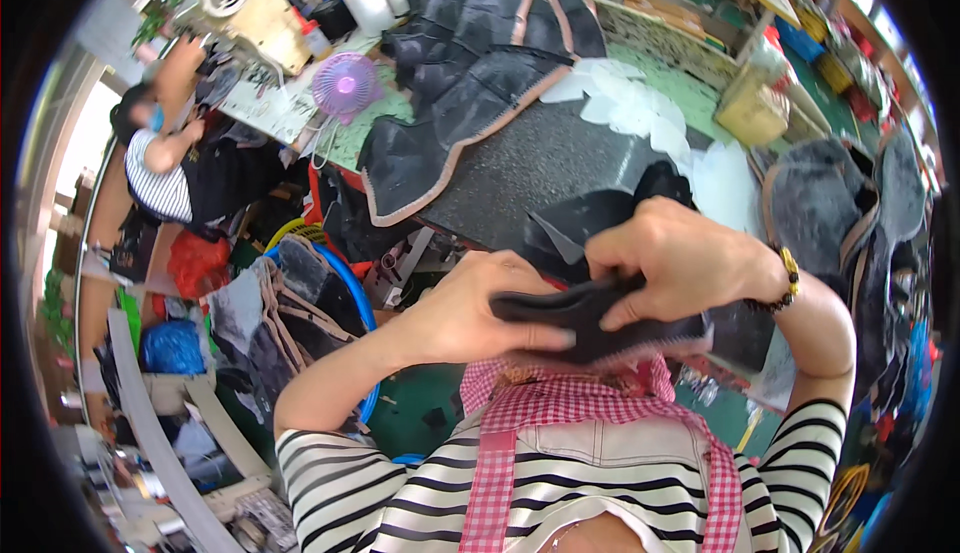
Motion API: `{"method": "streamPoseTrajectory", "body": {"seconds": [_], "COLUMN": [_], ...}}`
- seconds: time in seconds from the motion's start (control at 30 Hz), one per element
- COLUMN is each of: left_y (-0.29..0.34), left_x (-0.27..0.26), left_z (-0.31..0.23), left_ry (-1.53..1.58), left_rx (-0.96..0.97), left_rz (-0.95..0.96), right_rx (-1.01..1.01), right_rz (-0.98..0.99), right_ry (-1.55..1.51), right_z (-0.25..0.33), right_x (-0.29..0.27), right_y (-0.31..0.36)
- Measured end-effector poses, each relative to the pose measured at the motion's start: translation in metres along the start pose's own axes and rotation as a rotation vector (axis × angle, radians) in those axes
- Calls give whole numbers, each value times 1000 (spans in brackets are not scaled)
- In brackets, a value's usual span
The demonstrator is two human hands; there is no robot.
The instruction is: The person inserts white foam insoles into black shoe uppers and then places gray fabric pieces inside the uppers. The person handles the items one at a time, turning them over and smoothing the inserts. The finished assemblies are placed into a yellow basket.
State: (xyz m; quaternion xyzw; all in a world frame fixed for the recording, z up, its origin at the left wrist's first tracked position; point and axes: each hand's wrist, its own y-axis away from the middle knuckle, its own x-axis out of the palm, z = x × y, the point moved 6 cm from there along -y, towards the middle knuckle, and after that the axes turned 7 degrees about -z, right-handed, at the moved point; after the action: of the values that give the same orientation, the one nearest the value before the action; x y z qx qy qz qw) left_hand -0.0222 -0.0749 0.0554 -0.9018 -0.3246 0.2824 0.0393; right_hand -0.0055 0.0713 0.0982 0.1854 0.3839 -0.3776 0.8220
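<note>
Close to my chest, both hands grip a folded black leather piece (655, 341) with a pale pinkish edge, partly blurred by motion. My left hand (480, 303) is closed on its left end, thumb along the near side. The fingers of my right hand (675, 258), with a beaded bracelet at the wrist, pinch its upper middle, the thumb pressing from below. Just beyond my hands, more black leather (575, 223) lies on the dark work surface (500, 183); my right hand hides part of it.
Large black pieces with pinkish edges (440, 153) cover the table's far side, beside overlapping white pieces (630, 103). A small purple fan (345, 85) and a sewing machine (255, 18) stand at far left. A blue-rimmed basket (368, 303) holds more pieces. Another person (165, 168) sits at left.
</note>
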Motion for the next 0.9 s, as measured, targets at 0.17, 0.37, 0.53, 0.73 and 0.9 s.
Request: {"method": "streamPoseTrajectory", "body": {"seconds": [0.17, 0.37, 0.53, 0.73, 0.9], "left_y": [8, 12, 16, 4, -45], "left_x": [5, 1, 3, -8, 6], "left_z": [5, 4, 15, 23, -22], "left_ry": [109, 180, 326, 277, -345], "left_rx": [-77, -79, -34, -112, 33], "left_rz": [8, 98, 129, 254, 75], "right_rx": [227, 204, 131, -32, -4], "right_rz": [183, 172, 106, 20, -88], "right_ry": [-25, -202, -288, 0, 203], "right_z": [-24, -43, -47, -27, -7], "right_x": [6, -1, 1, -7, -12], "right_y": [7, 28, 39, 30, 7]}}
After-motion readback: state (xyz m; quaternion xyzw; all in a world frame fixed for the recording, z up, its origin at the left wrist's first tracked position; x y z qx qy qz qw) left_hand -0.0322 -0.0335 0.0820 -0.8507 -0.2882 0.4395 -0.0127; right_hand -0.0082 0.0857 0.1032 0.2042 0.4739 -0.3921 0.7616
